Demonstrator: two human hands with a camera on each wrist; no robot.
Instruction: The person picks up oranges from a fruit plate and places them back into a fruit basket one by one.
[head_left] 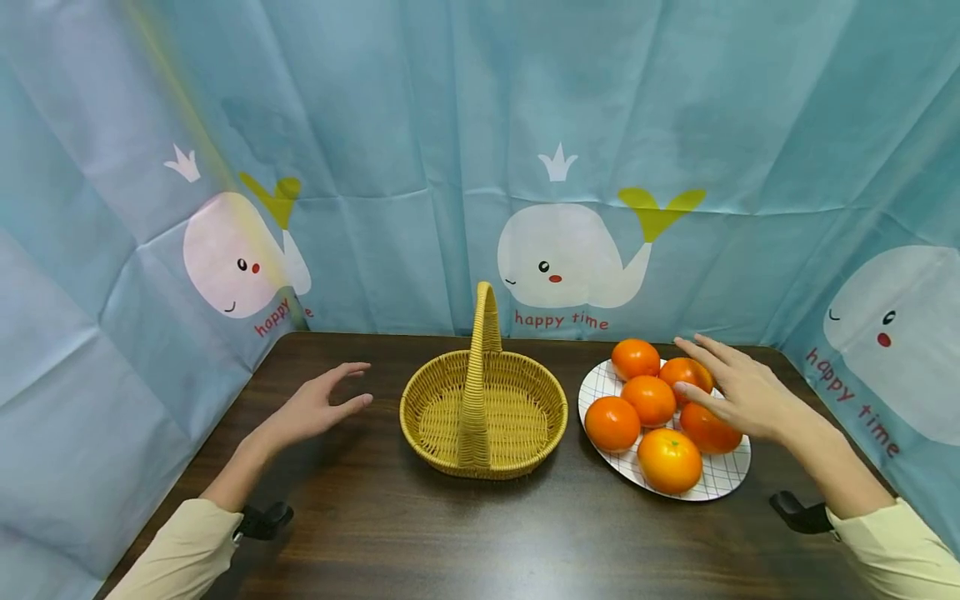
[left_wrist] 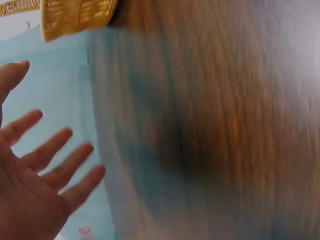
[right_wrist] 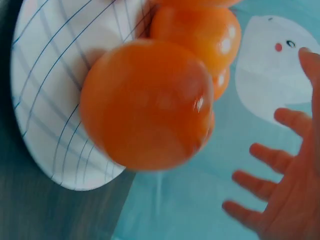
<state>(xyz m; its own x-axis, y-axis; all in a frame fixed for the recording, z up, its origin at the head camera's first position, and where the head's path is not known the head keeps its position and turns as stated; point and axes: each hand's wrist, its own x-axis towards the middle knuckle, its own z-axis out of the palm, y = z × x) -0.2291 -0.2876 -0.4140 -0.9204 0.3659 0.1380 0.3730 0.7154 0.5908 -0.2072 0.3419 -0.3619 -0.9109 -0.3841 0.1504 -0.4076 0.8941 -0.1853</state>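
A yellow woven basket (head_left: 517, 417) with one tall arched handle stands in the middle of the dark table. My left hand (head_left: 318, 406) hovers left of it, fingers spread and holding nothing; the left wrist view shows the same bare palm (left_wrist: 30, 195). To the right, several oranges (head_left: 670, 461) sit on a white plate (head_left: 723, 479) with a thin grid pattern. Above the plate's right side is my right hand (head_left: 738, 392), fingers apart and holding nothing, partly covering the oranges behind it. One orange (right_wrist: 147, 105) looms large in the right wrist view, apart from the fingers.
The dark wooden table (head_left: 480, 542) reaches back to a light blue curtain (head_left: 420, 250) printed with whales, which also lines both sides. A black wrist strap (head_left: 262, 521) shows at the left cuff and another strap (head_left: 802, 512) at the right.
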